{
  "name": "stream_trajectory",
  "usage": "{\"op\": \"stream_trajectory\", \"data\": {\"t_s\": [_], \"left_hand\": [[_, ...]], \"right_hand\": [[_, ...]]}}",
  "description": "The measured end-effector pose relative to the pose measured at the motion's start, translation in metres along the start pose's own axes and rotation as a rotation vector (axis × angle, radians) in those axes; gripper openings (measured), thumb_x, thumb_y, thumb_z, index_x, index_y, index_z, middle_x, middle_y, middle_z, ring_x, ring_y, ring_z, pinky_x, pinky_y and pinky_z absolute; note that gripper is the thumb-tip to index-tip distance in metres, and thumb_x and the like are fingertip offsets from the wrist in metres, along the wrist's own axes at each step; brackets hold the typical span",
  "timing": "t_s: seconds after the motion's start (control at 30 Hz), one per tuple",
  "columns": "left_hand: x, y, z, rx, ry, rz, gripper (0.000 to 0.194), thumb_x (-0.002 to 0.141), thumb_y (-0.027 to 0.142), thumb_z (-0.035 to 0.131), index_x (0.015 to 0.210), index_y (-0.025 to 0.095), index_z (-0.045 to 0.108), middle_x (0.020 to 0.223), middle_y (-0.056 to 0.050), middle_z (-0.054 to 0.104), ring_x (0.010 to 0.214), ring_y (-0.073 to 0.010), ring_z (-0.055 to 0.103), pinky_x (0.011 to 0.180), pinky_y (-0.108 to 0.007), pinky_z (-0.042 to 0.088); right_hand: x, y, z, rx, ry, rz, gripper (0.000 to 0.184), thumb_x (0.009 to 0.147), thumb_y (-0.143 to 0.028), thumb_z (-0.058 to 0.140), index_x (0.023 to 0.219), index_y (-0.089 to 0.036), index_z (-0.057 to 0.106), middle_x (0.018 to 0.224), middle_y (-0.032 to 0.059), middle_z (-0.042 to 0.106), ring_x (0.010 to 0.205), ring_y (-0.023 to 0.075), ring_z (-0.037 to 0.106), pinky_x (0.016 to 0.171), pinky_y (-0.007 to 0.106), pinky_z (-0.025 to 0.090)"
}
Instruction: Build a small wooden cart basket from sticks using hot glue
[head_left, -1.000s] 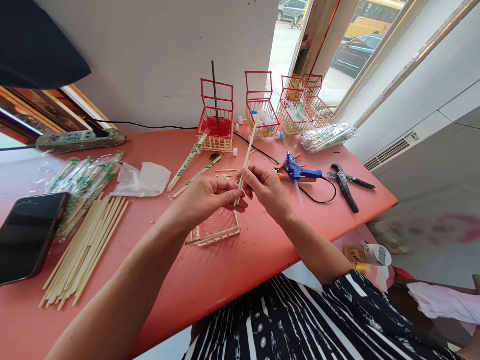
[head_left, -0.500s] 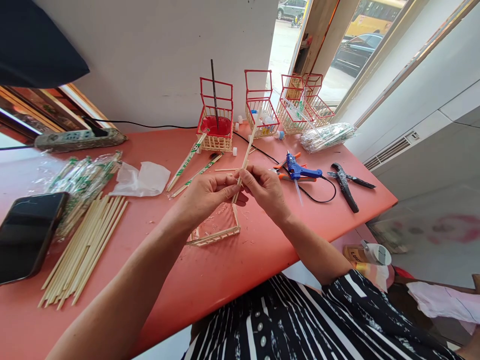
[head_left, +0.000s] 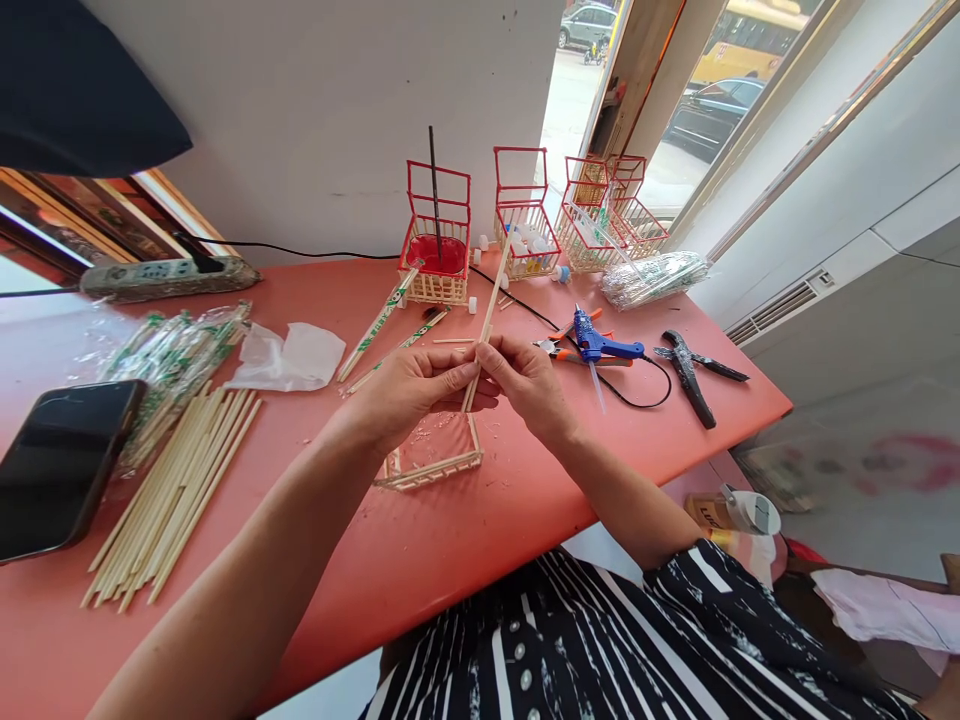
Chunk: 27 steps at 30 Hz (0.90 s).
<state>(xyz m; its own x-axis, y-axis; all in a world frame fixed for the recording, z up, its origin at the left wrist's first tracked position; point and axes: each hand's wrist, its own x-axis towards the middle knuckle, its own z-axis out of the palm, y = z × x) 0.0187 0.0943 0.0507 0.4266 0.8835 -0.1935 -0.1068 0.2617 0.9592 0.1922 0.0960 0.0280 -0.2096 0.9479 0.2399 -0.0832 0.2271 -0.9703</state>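
Well, lots of things sit on the red tabletop [head_left: 360, 620]. On the left are a black phone [head_left: 67, 465], a pile of bare sticks [head_left: 176, 490], some wrapped sticks [head_left: 184, 350] with green marks, and a crumpled white sheet [head_left: 289, 358]. At the back, small stick baskets with red tops stand in a row, and the left basket [head_left: 437, 287] has a dark rod [head_left: 435, 190] poking up from it. On the right, a blue glue gun [head_left: 596, 340] lies over some orange-handled pliers [head_left: 615, 361], with a black tool [head_left: 688, 380] just beside it. The left hand [head_left: 409, 392] is in front of part of a little stick frame [head_left: 431, 472], so its back side is hard to see. The phone is cut off at the edge, and the pliers are partly covered. Fingers hide the middle of the long pale stick [head_left: 496, 290], which is held up above the tabletop, tilted, with its top end toward the baskets. A shorter piece seems to be next to it, but I can't tell for sure. Each hand has its grip closed, thumb and fingers pinched on the long pale stick, and the right hand [head_left: 529, 385] is almost touching the left.
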Motion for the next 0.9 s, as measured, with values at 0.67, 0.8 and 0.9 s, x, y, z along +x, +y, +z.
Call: {"op": "stream_trajectory", "data": {"t_s": [0.67, 0.8, 0.9], "left_hand": [[-0.002, 0.01, 0.009, 0.005, 0.031, 0.017, 0.061, 0.059, 0.062, 0.097, 0.091, 0.013, 0.083, 0.078, -0.012, 0.081, 0.079, -0.0305, 0.081, 0.086, -0.047, 0.066], [-0.003, 0.012, 0.009, 0.022, 0.036, 0.029, 0.058, 0.057, 0.064, 0.097, 0.081, 0.014, 0.082, 0.074, -0.01, 0.08, 0.074, -0.028, 0.08, 0.083, -0.046, 0.067], [-0.003, 0.009, 0.005, 0.037, 0.024, 0.05, 0.053, 0.06, 0.063, 0.095, 0.077, 0.015, 0.081, 0.076, -0.011, 0.08, 0.071, -0.0254, 0.079, 0.086, -0.046, 0.067]], "right_hand": [[-0.001, 0.001, 0.007, 0.02, 0.058, 0.026, 0.048, 0.09, -0.066, 0.07, 0.086, -0.019, 0.071, 0.07, -0.0041, 0.049, 0.071, 0.0113, 0.051, 0.068, 0.024, 0.048], [-0.002, 0.002, 0.006, 0.028, 0.022, 0.049, 0.048, 0.09, -0.067, 0.07, 0.09, -0.019, 0.073, 0.069, -0.0041, 0.05, 0.071, 0.0114, 0.051, 0.065, 0.024, 0.046], [0.003, 0.004, -0.001, 0.013, -0.027, 0.065, 0.05, 0.09, -0.067, 0.07, 0.104, -0.019, 0.074, 0.073, -0.0036, 0.055, 0.069, 0.0105, 0.05, 0.06, 0.023, 0.044]]}}
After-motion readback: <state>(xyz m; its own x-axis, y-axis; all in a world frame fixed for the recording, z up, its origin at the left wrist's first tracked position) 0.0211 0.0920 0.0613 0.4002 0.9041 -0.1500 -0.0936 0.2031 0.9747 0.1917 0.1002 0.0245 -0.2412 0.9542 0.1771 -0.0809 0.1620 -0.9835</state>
